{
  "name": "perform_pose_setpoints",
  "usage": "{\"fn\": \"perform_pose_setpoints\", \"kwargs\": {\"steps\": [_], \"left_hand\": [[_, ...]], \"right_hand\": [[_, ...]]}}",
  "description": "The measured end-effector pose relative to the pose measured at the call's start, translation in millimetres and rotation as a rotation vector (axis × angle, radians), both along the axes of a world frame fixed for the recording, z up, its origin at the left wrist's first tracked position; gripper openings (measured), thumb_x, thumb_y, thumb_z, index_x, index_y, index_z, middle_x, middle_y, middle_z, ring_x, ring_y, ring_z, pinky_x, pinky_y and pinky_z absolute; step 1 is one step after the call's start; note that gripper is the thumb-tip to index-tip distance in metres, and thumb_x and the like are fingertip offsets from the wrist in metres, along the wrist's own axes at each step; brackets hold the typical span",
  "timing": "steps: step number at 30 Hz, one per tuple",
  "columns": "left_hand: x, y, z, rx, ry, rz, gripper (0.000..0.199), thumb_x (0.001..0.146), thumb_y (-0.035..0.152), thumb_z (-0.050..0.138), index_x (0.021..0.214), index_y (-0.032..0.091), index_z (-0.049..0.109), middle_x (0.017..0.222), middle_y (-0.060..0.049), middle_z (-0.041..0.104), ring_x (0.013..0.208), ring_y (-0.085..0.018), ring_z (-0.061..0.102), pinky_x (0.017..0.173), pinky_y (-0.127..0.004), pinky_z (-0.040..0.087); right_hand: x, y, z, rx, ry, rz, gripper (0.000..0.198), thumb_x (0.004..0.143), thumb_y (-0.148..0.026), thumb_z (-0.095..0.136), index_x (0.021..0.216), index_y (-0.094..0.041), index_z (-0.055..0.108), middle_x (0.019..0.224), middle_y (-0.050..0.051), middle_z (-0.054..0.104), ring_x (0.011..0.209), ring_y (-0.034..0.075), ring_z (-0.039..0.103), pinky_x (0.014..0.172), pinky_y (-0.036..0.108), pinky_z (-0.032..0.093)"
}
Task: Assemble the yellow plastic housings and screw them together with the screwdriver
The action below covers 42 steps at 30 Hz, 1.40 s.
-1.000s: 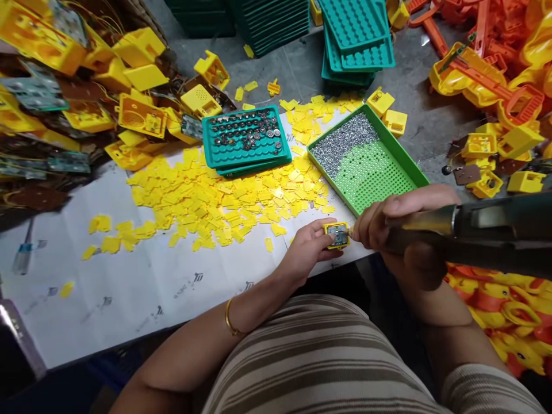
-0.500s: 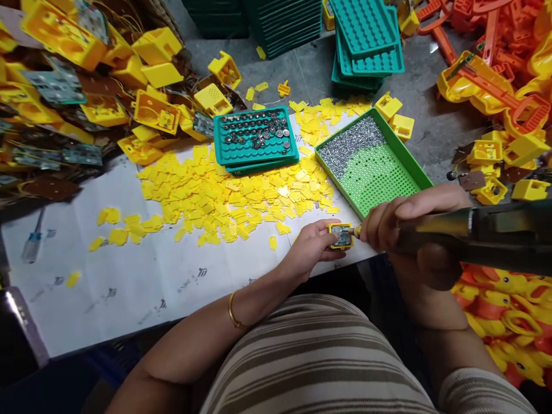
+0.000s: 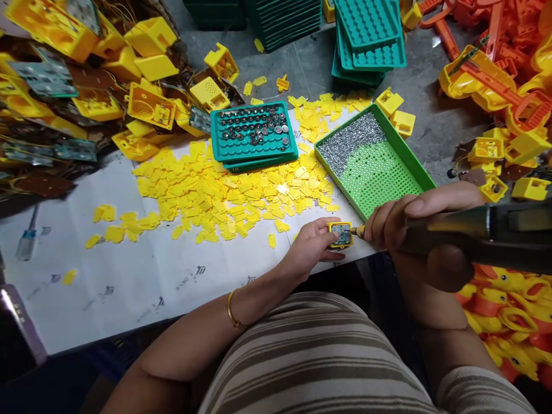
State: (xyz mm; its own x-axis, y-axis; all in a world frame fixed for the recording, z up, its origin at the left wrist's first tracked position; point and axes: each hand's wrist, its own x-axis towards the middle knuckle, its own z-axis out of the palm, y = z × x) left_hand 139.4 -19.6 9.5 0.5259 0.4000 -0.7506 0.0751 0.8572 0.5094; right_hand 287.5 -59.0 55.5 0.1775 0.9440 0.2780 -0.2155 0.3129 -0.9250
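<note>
1. The right hand (image 3: 397,221) edges rightward, gripping the power driver (image 3: 448,233)!
2. Left hand (image 3: 317,238) pinches the yellow case (image 3: 340,246) near the white paper's (image 3: 138,270) front edge; screwdriving, seemingly, so steady alignment's needed.
3. Green tray (image 3: 411,149) crowds the far side; open paper lies leftward.

Your dark driver (image 3: 521,230) is cut by the right edge; your right hand (image 3: 401,221) hides part of its front. Bit (image 3: 349,231) too small to tell what it touches. Your left hand (image 3: 310,244) covers part of the yellow case (image 3: 342,246). Metal pieces (image 3: 357,138) too fine to count. Yellow housings (image 3: 62,34) at left: blurred, cropped. Teal tray stack (image 3: 284,26) cropped up top. Dark object (image 3: 15,330), lower left: cut off, can't identify.
</note>
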Motion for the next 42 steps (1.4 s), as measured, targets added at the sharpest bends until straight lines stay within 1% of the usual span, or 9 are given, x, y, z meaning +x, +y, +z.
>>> {"fn": "perform_pose_setpoints", "kwargs": {"steps": [5, 11, 14, 17, 20, 26, 30, 35, 42], "left_hand": [[1, 0, 1.0, 0.034, -0.02, -0.022, 0.04, 0.076, 0.018, 0.063, 0.115, 0.014, 0.061, 0.104, -0.012, 0.069, 0.086, -0.019, 0.065, 0.065, -0.028, 0.056], [-3, 0, -6.3, -0.026, -0.013, 0.028, 0.036, 0.075, 0.018, 0.063, 0.111, 0.013, 0.06, 0.098, -0.011, 0.069, 0.079, -0.018, 0.065, 0.063, -0.03, 0.057], [-12, 0, -4.2, -0.004, -0.105, -0.09, 0.035, 0.073, 0.02, 0.068, 0.108, 0.015, 0.064, 0.096, -0.009, 0.069, 0.079, -0.017, 0.066, 0.063, -0.027, 0.056], [-18, -1, 5.9, 0.22, -0.165, -0.282, 0.035, 0.073, 0.017, 0.068, 0.108, 0.018, 0.068, 0.118, -0.012, 0.066, 0.086, -0.018, 0.067, 0.065, -0.023, 0.054], [-18, 0, 15.2, 0.54, -0.142, -0.357, 0.036, 0.075, 0.014, 0.064, 0.109, 0.021, 0.07, 0.147, -0.011, 0.045, 0.107, -0.026, 0.064, 0.063, -0.022, 0.052], [-11, 12, 10.8, 0.897, -0.179, -0.485, 0.042, 0.076, 0.009, 0.058, 0.116, 0.019, 0.066, 0.128, -0.01, 0.063, 0.12, -0.024, 0.056, 0.1, -0.037, 0.045], [-7, 32, 16.7, 0.855, -0.16, -0.6, 0.036, 0.08, 0.016, 0.058, 0.115, 0.016, 0.064, 0.115, -0.01, 0.067, 0.104, -0.021, 0.062, 0.093, -0.035, 0.048], [19, 79, 34.6, 0.543, -0.111, -0.363, 0.041, 0.079, 0.022, 0.063, 0.119, 0.014, 0.062, 0.107, -0.009, 0.067, 0.084, -0.016, 0.064, 0.072, -0.029, 0.056], [25, 101, 39.5, 0.482, -0.075, -0.049, 0.037, 0.075, 0.016, 0.068, 0.111, 0.016, 0.066, 0.116, -0.007, 0.063, 0.086, -0.014, 0.065, 0.07, -0.025, 0.059]], "right_hand": [[-2, 5, -9, 0.046, -0.019, -0.026, 0.027, 0.079, -0.039, 0.069, 0.102, -0.026, 0.063, 0.055, -0.005, 0.052, 0.042, 0.016, 0.052, 0.043, 0.034, 0.047], [-2, 3, 3, 0.002, -0.057, -0.117, 0.026, 0.079, -0.047, 0.066, 0.097, -0.029, 0.061, 0.056, -0.006, 0.051, 0.044, 0.014, 0.052, 0.046, 0.033, 0.05], [0, 6, 8, 0.111, -0.04, -0.199, 0.022, 0.08, -0.043, 0.065, 0.094, -0.026, 0.061, 0.053, -0.006, 0.047, 0.04, 0.013, 0.049, 0.042, 0.031, 0.049], [1, 12, 9, 0.165, -0.019, -0.244, 0.018, 0.081, -0.042, 0.063, 0.09, -0.026, 0.059, 0.051, -0.007, 0.043, 0.037, 0.012, 0.044, 0.038, 0.028, 0.046], [1, 15, 5, 0.156, 0.0, -0.229, 0.018, 0.08, -0.041, 0.062, 0.089, -0.027, 0.058, 0.049, -0.007, 0.044, 0.037, 0.012, 0.044, 0.037, 0.027, 0.045], [17, 13, 6, 0.194, -0.019, -0.023, 0.021, 0.086, -0.041, 0.054, 0.1, -0.025, 0.057, 0.055, -0.005, 0.052, 0.042, 0.015, 0.053, 0.041, 0.032, 0.05], [36, 19, 17, 0.187, -0.002, -0.163, 0.021, 0.085, -0.041, 0.055, 0.092, -0.023, 0.061, 0.051, -0.005, 0.046, 0.037, 0.014, 0.045, 0.037, 0.029, 0.044], [48, 43, 0, 0.255, -0.044, -0.435, 0.017, 0.078, -0.038, 0.061, 0.087, -0.024, 0.06, 0.049, -0.006, 0.046, 0.037, 0.012, 0.042, 0.037, 0.026, 0.041], [46, 67, -33, 0.187, -0.117, -0.419, 0.023, 0.081, -0.044, 0.063, 0.092, -0.026, 0.054, 0.054, -0.008, 0.046, 0.042, 0.011, 0.046, 0.044, 0.027, 0.046]]}}
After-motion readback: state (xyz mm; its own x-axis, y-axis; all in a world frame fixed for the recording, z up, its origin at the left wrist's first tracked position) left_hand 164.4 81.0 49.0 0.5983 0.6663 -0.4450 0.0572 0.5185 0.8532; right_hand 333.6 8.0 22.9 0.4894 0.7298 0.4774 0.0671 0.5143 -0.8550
